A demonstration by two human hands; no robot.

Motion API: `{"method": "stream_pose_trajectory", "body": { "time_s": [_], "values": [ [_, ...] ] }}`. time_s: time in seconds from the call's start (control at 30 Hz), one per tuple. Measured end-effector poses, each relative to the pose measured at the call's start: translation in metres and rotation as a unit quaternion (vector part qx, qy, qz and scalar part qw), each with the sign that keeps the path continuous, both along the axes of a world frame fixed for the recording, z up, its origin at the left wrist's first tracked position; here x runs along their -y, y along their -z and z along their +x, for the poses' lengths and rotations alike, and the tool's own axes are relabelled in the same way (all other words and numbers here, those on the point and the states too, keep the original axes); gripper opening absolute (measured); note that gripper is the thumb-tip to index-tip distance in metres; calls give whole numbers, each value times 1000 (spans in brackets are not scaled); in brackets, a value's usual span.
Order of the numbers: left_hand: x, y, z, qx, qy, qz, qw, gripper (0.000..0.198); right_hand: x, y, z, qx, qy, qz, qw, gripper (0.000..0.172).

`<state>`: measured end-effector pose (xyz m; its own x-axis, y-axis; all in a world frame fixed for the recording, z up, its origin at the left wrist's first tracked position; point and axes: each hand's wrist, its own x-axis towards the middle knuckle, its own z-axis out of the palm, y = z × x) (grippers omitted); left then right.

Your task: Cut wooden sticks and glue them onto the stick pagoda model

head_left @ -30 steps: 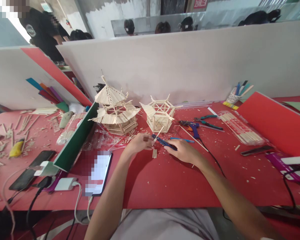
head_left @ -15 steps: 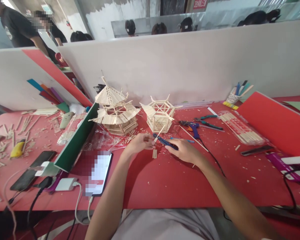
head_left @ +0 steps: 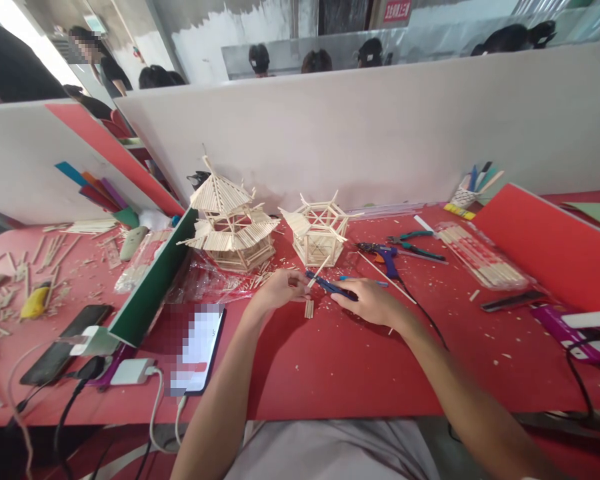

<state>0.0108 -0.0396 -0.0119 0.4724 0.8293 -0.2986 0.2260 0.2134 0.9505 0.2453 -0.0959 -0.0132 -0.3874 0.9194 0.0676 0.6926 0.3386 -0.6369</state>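
Hands (head_left: 279,291) (head_left: 367,300) grip stick (head_left: 322,267) and pliers (head_left: 327,284), well inside table edge (head_left: 330,411).

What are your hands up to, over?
Left hand: pinching stick. Right hand: gripping pliers at the stick. Close by: short sticks, glue gun.

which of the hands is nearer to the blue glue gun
Right. The right hand, gripping the pliers, is just on the near side of the blue glue gun; the left hand is farther away, off to its left.
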Motion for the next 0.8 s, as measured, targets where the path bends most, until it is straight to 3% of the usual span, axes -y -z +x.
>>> {"method": "stream_pose_trajectory", "body": {
  "time_s": [0.2,0.47,0.63,0.8],
  "values": [
    [-1,1,0,-15,5,18,1000,8,1,-1,-1,0,-3,-2,1000,31],
    [-4,6,-1,7,-4,-13,1000,5,1,-3,-1,-1,2,-1,1000,32],
    [-5,10,-5,40,0,-3,999,18,0,-3,1,3,4,-8,1000,33],
    [-6,10,-7,67,25,-8,997,17,-1,0,3,-8,-1,-1,1000,32]
  ]
}}
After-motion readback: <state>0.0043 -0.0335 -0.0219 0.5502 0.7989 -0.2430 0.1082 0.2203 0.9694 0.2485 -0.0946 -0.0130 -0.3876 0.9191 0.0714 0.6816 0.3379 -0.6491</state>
